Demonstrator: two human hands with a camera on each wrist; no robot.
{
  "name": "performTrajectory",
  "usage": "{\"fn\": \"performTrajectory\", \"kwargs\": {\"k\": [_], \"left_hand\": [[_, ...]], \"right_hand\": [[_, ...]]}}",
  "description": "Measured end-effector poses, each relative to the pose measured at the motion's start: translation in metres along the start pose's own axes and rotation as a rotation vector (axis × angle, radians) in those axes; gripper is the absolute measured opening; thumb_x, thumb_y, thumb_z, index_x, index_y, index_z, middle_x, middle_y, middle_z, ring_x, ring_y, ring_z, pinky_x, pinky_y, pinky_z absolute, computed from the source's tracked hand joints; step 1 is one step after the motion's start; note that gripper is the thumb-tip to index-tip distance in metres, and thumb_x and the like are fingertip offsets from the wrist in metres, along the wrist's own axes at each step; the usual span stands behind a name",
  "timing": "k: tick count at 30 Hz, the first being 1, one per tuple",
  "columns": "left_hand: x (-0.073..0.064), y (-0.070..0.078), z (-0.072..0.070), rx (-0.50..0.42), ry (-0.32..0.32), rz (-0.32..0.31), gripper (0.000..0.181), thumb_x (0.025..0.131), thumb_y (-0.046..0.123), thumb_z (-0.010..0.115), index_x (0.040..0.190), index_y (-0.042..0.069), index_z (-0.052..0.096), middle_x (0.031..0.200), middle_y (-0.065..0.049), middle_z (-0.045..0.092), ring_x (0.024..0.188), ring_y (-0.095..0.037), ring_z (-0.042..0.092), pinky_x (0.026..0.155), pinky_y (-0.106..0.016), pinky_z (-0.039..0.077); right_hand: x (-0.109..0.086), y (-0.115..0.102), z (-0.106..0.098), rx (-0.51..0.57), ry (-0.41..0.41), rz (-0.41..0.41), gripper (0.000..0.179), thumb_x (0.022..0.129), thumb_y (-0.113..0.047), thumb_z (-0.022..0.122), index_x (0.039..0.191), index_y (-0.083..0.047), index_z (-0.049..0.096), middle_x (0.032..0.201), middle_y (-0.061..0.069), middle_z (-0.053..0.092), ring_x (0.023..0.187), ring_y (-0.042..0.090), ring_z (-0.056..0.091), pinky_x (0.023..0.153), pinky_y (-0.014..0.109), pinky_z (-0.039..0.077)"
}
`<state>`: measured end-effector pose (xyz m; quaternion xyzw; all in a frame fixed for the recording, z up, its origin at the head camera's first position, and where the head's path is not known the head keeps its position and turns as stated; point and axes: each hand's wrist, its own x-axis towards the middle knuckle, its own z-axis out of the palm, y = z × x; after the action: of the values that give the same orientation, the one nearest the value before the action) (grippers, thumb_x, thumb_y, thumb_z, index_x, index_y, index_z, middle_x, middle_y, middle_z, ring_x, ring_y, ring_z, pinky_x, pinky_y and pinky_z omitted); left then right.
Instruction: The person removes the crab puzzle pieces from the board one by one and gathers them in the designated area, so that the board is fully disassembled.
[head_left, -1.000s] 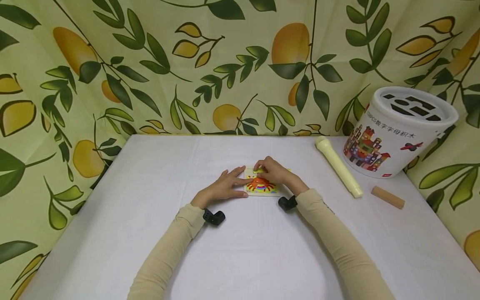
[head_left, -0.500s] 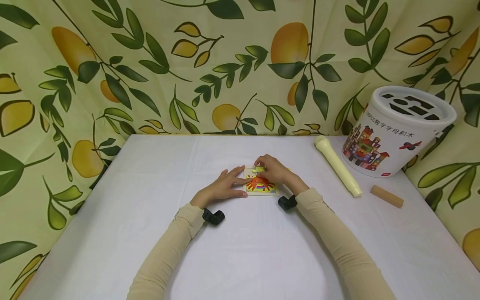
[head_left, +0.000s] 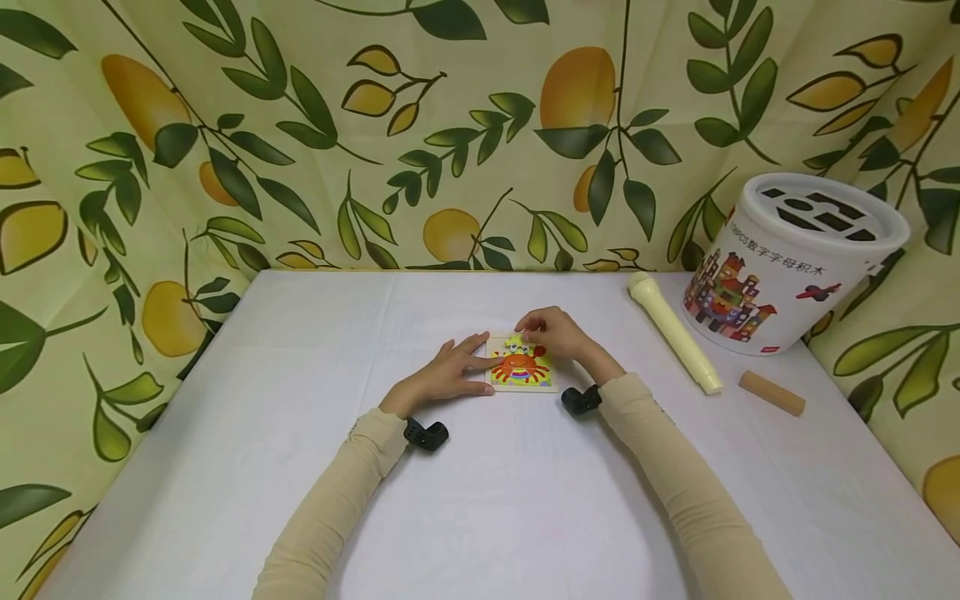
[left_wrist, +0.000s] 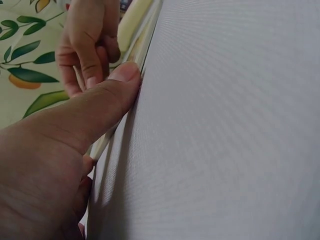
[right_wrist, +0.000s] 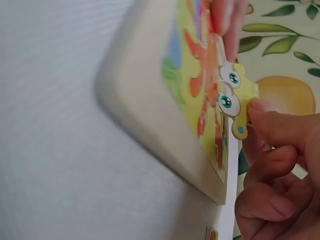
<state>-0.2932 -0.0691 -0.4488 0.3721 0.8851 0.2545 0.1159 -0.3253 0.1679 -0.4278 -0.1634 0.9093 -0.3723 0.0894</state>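
A crab jigsaw board (head_left: pixel 525 388) with a pale wooden border lies flat on the white table. My left hand (head_left: pixel 447 371) rests along its left side, fingers spread and fairly straight. In the left wrist view, the left thumb (left_wrist: pixel 107 97) lies against the board's edge. At the board's upper right, my right hand (head_left: pixel 558 335) pinches a yellow puzzle piece (right_wrist: pixel 242 100) printed with two green eyes. That piece stands tilted over the crab picture in the right wrist view, its lower side near or touching the board. The right index fingertip is partly hidden behind it.
To the right lies a cream stick with a rounded head (head_left: pixel 675 332), beside a small wooden block (head_left: pixel 771 392). A white lidded tub (head_left: pixel 780 267) with block pictures stands at the back right. A leaf-printed curtain (head_left: pixel 480 133) closes off the back and sides.
My right hand has shifted slightly right and turned, uncovering more of the crab picture and the eye piece. My left hand has stayed in place on the board.
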Motion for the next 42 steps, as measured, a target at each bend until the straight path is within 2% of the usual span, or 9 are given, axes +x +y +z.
{"fn": "performTrajectory", "kwargs": {"k": [4,6,12,15,21,29,33,42], "left_hand": [[0.001,0.001,0.000,-0.003,-0.005,0.006,0.055,0.083,0.039,0.066,0.133,0.023,0.050,0.154,-0.012,0.018,0.143,-0.027,0.012,0.110,-0.059,0.004],[0.001,0.001,0.001,0.000,-0.007,0.006,0.055,0.083,0.039,0.066,0.133,0.023,0.050,0.154,-0.012,0.018,0.143,-0.027,0.011,0.111,-0.059,0.004],[0.003,0.001,0.002,-0.004,-0.005,0.007,0.056,0.083,0.039,0.066,0.133,0.023,0.049,0.154,-0.012,0.018,0.143,-0.028,0.011,0.111,-0.059,0.003],[0.002,0.000,0.002,0.011,-0.008,-0.009,0.057,0.083,0.041,0.065,0.134,0.024,0.048,0.154,-0.010,0.017,0.143,-0.027,0.010,0.111,-0.057,0.003],[-0.002,-0.002,0.000,0.027,0.001,-0.027,0.057,0.083,0.041,0.065,0.134,0.024,0.048,0.154,-0.010,0.017,0.143,-0.027,0.010,0.112,-0.057,0.003],[-0.004,-0.004,0.002,0.005,-0.005,-0.030,0.056,0.083,0.041,0.065,0.134,0.023,0.048,0.154,-0.010,0.016,0.143,-0.027,0.010,0.112,-0.057,0.002],[-0.003,-0.003,0.002,0.007,-0.003,-0.024,0.056,0.083,0.041,0.064,0.134,0.023,0.048,0.154,-0.010,0.016,0.143,-0.027,0.010,0.112,-0.056,0.002],[-0.001,0.001,0.001,0.004,-0.009,-0.013,0.056,0.084,0.040,0.064,0.135,0.023,0.048,0.155,-0.009,0.015,0.143,-0.026,0.009,0.112,-0.056,0.002]], "right_hand": [[0.000,0.003,-0.004,0.098,0.006,0.084,0.015,0.089,-0.011,0.060,0.099,-0.002,0.067,0.093,0.010,0.064,0.079,0.016,0.049,0.067,0.021,0.041],[-0.001,0.004,-0.007,0.128,0.012,0.119,0.016,0.089,-0.014,0.060,0.099,-0.004,0.067,0.094,0.009,0.064,0.077,0.016,0.049,0.063,0.022,0.041],[-0.011,0.015,-0.027,0.130,0.042,0.153,0.021,0.089,-0.022,0.061,0.099,-0.005,0.067,0.090,0.004,0.063,0.077,0.014,0.047,0.062,0.022,0.039],[-0.021,0.027,-0.045,0.134,0.051,0.193,0.022,0.089,-0.023,0.060,0.099,-0.005,0.066,0.082,0.000,0.059,0.069,0.013,0.044,0.057,0.022,0.036],[-0.040,0.050,-0.070,0.120,0.019,0.280,0.023,0.091,-0.020,0.057,0.101,0.000,0.062,0.074,-0.004,0.052,0.062,0.011,0.040,0.053,0.023,0.033],[-0.046,0.072,-0.069,0.013,0.044,0.309,0.025,0.089,-0.018,0.059,0.100,0.004,0.064,0.080,0.000,0.059,0.074,0.013,0.045,0.065,0.024,0.038],[-0.048,0.072,-0.067,-0.023,0.073,0.302,0.022,0.088,-0.015,0.060,0.096,0.005,0.065,0.079,0.003,0.059,0.074,0.015,0.046,0.064,0.024,0.038],[-0.052,0.072,-0.069,-0.082,0.080,0.302,0.022,0.089,-0.015,0.058,0.097,0.004,0.065,0.084,0.008,0.061,0.079,0.019,0.049,0.067,0.024,0.038]]}}
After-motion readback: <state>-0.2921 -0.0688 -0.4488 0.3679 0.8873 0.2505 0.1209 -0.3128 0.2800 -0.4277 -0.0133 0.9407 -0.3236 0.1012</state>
